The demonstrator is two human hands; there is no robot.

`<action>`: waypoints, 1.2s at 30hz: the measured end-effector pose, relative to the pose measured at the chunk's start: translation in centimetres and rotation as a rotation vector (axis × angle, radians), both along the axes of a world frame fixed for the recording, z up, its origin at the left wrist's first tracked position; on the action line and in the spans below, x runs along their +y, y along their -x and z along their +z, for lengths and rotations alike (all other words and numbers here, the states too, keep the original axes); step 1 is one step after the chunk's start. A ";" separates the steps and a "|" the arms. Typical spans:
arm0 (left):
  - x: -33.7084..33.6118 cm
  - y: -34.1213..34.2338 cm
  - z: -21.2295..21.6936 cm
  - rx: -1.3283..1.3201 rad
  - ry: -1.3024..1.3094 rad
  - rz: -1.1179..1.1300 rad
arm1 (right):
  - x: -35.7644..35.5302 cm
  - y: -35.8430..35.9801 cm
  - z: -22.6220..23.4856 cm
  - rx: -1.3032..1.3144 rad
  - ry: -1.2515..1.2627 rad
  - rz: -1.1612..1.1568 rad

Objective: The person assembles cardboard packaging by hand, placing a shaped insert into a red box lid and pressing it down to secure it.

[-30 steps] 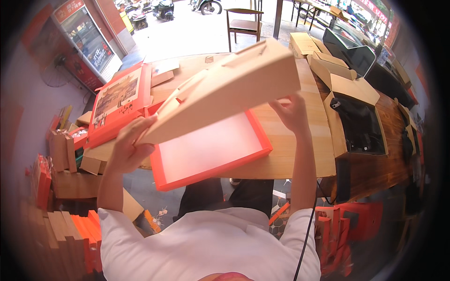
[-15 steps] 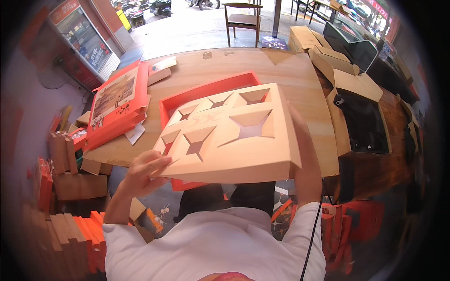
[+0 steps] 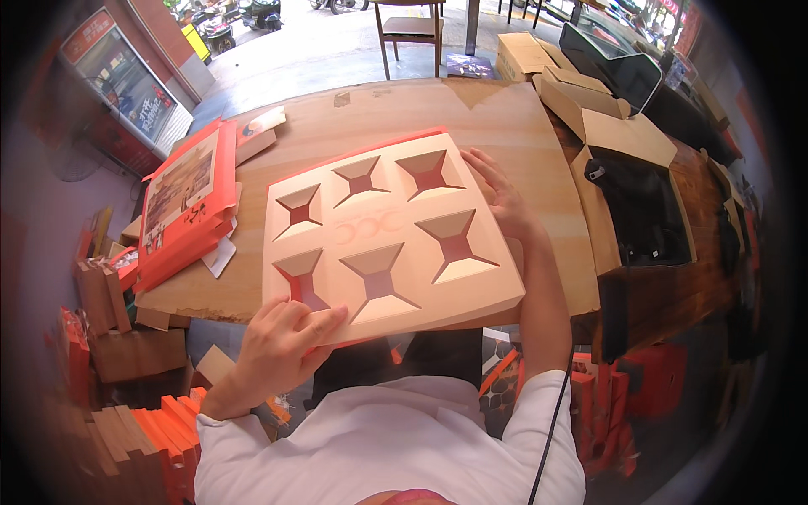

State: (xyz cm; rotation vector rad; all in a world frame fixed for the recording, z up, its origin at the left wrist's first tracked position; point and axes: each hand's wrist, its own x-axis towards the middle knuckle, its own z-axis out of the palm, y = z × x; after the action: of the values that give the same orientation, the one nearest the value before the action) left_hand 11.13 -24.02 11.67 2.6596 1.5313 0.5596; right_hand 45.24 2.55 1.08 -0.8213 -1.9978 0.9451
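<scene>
A cream cardboard insert (image 3: pixel 396 286) with several flared square cut-outs lies over a red box tray (image 3: pixel 433 132); a strip of red shows past its far edge, and red shows through the openings. My left hand (image 3: pixel 290 337) is closed at the insert's near left corner, index finger laid across its top. Along the right side rests my right hand (image 3: pixel 505 198), fingers stretched out against the edge near the far corner. Its thumb is hidden. The insert's near edge reaches out over the front of the wooden table (image 3: pixel 513 135).
A red printed box lid (image 3: pixel 185 198) lies at the table's left. On the right stands an opened carton (image 3: pixel 635 206) with a black item inside. Red and brown box pieces (image 3: pixel 156 429) are stacked low on the left; a chair (image 3: pixel 411 29) stands beyond the table.
The insert has come down from a tilted, raised position to sit nearly level over the red tray. My right hand has slid toward the far right corner; the whole view has shifted slightly.
</scene>
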 end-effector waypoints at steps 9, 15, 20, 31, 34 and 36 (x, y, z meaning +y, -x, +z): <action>0.1 -0.5 -0.6 0.034 -0.005 0.002 | -0.1 -1.2 0.4 0.219 0.433 0.240; 0.4 0.2 -0.5 -0.023 -0.030 -0.026 | 0.2 -0.5 0.5 0.175 0.129 0.185; 0.0 0.3 -0.9 -0.123 -0.058 -0.061 | -0.3 0.4 0.9 0.199 0.068 0.180; 3.2 3.2 6.4 -0.367 0.262 0.107 | -0.6 0.4 -2.1 0.122 0.151 -0.069; 6.5 6.0 10.4 -0.596 0.476 0.082 | -0.7 0.9 0.5 0.233 0.408 0.117; 8.1 6.9 11.9 -0.634 0.521 0.036 | -1.1 1.2 1.7 0.142 0.382 0.069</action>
State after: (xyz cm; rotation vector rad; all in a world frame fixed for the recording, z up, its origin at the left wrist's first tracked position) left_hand 4.22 -15.91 23.57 1.8301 1.2982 0.7762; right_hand 44.03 1.44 2.78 -0.8642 -1.7579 1.4126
